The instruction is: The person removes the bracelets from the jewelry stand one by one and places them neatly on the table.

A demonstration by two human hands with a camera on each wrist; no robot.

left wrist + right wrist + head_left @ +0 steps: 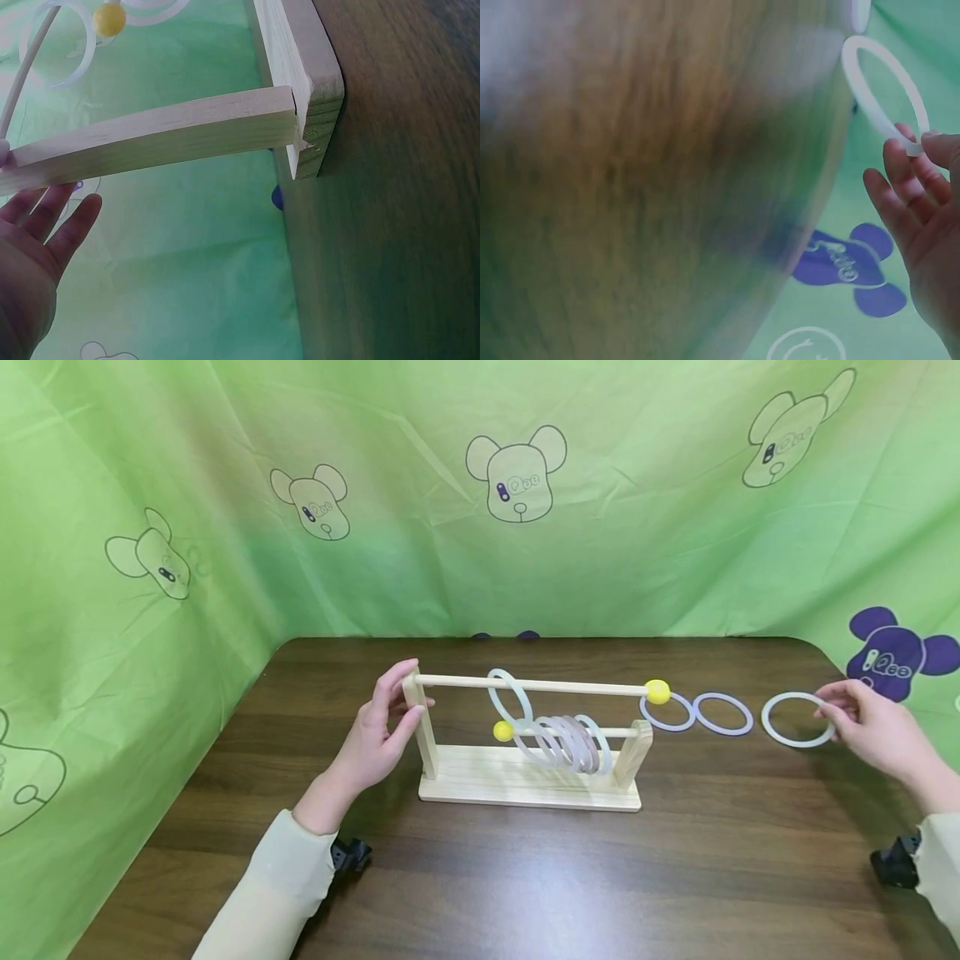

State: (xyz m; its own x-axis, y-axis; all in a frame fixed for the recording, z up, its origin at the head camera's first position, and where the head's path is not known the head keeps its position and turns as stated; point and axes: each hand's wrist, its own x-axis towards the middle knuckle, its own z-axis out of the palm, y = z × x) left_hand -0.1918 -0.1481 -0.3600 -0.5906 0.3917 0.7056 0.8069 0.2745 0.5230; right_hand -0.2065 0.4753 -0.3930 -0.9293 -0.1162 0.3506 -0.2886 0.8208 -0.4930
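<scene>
The right hand [873,727] pinches a white ring [798,719] at the ring's 3 o'clock edge, thumb and fingertips closed on the rim; the right wrist view shows the same grip on the ring [885,94]. The ring lies flat or nearly flat on the tabletop [525,877], well out at 3 o'clock from the wooden rack [528,752].

The left hand [378,735] steadies the rack at its 9 o'clock end, fingers curled about the left post [420,718].

The relation that matters: the upper rod [532,685] runs from 9 to 3 o'clock, and its free end, capped by a yellow ball [657,692], points toward the ring hand. So the right hand is the nearer one to that open end, with two more rings [696,712] lying on the tabletop between them. One ring [510,697] hangs on the upper rod; a bunch of rings [573,743] hangs on the lower rod, whose yellow ball [502,731] faces 9 o'clock.
</scene>
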